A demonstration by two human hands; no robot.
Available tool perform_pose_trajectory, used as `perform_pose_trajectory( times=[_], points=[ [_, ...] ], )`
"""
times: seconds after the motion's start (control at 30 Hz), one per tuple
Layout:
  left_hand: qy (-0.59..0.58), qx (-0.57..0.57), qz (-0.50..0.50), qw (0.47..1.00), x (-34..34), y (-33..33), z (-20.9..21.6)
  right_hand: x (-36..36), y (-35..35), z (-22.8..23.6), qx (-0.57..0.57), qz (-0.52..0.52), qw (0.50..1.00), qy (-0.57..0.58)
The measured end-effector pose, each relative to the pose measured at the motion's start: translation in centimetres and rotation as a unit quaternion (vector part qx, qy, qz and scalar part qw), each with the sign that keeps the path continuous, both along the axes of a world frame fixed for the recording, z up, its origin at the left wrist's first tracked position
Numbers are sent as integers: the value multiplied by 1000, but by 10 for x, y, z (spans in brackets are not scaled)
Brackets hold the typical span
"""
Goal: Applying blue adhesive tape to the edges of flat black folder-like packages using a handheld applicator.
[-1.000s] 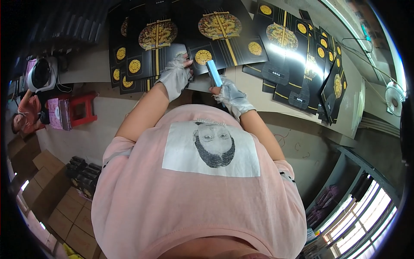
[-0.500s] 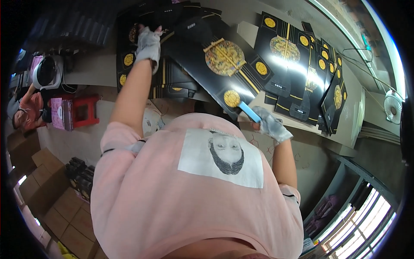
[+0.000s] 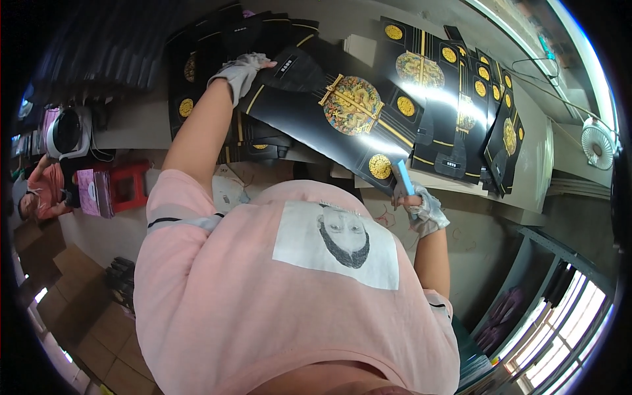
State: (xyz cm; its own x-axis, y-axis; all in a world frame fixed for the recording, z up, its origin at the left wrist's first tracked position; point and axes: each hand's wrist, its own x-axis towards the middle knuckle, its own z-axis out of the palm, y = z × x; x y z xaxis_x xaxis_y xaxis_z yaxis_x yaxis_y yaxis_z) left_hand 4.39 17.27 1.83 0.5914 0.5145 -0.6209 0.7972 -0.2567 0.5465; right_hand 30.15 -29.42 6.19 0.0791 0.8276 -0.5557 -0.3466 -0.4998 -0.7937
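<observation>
Your left hand (image 3: 242,71), in a pale grey glove that leaves the fingertips bare, is at the far left end of a black printed card sheet (image 3: 299,108); its fingertips point right along that end, and you cannot tell from this view whether they pinch the card or only rest by it. Your right hand (image 3: 421,209), gloved the same way, has its fingers closed around a light-blue bar-shaped tool (image 3: 403,176), whose upper end stands up just beside the sheet's near right corner. The sheet lies slantwise in front of you, running from your left hand down to your right, with a coloured dragon medallion (image 3: 353,105) near its middle and a gold disc (image 3: 380,166) at the corner by the tool. To the right of it, more black printed sheets (image 3: 421,105) overlap on the pale worktop (image 3: 536,155), with glare across them; others (image 3: 186,85) lie at the left, partly beneath your arm. Farther right is a small white fan (image 3: 598,146). On your left, well apart from your hands, another person (image 3: 47,187) is near a red plastic stool (image 3: 135,184), with brown cardboard (image 3: 99,336) below.
</observation>
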Motion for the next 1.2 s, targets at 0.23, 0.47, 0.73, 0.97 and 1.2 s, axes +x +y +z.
perform_pose_trajectory(
  times=[0.23,0.47,0.73,0.97,1.2],
  points=[
    [-430,-327,444,715,8,-72,-24,19,-25,-56,-66,-328,939,-84],
    [-415,-471,479,614,69,-187,-45,-36,16,-55,-74,-222,958,-167],
    [-347,-498,494,622,94,-226,-46,-67,49,-93,-44,-197,946,-254],
    [-341,-525,499,599,101,-240,-38,-60,66,-88,-37,-248,951,-180],
    [-234,-436,642,586,79,-199,-11,-32,38,-60,-62,-194,939,-276]
  ],
)
